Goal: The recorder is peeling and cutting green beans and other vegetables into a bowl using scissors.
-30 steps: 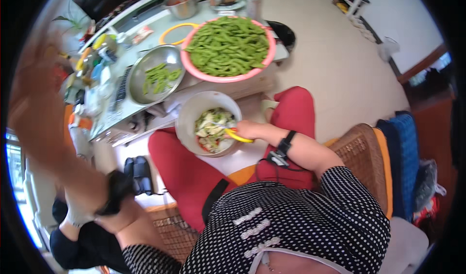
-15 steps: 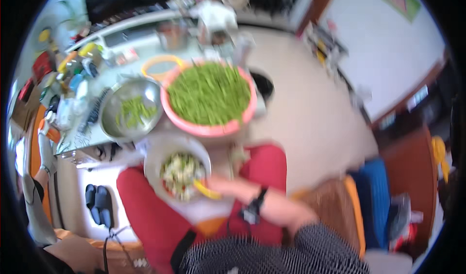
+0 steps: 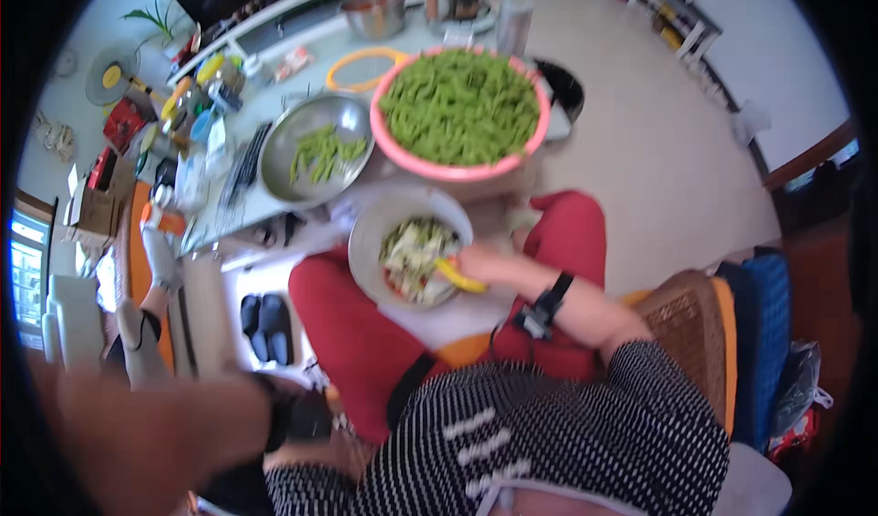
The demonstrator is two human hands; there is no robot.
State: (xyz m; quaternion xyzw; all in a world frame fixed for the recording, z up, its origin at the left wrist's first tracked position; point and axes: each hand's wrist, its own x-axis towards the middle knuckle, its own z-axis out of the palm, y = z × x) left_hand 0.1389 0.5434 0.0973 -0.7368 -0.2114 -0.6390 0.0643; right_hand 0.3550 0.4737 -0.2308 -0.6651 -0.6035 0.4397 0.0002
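Note:
My right hand [image 3: 477,264] is closed around a utensil with a yellow handle [image 3: 459,276], over the right side of a pale bowl [image 3: 361,251] between my knees. Its working end is not clear among the whitish and green food scraps [image 3: 419,251] in the bowl, which have some red bits at the lower edge. My left hand [image 3: 146,429] is raised close at the lower left, smeared by motion, so its fingers cannot be made out. A dark band [image 3: 297,415] circles that wrist.
Ahead stand a steel bowl [image 3: 274,146] with a few green pods and a pink basin [image 3: 384,141] heaped with green pods. Behind are an orange-rimmed sieve [image 3: 334,79] and a steel pot [image 3: 373,9]. Jars crowd the table's left. Another person's socked foot [image 3: 163,265] and dark slippers [image 3: 267,324] are left.
The view has shifted, so the table and bowls appear farther right and higher. My left forearm and hand have come up into the lower left. My right hand still grips the yellow handle at the bowl.

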